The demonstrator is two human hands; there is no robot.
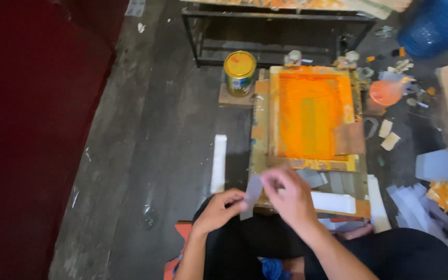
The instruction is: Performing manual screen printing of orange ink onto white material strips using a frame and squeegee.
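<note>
Grey strip (251, 196) btwn hands, pinched by L hand (217, 211) & R hand (289, 199).

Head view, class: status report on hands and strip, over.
Left hand and right hand both pinch grey strip above lap. Orange screen frame ahead on floor. Nothing between.

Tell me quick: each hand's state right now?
Left hand: closed, pinching the grey strip.
Right hand: closed, pinching the same strip's upper end.
</note>
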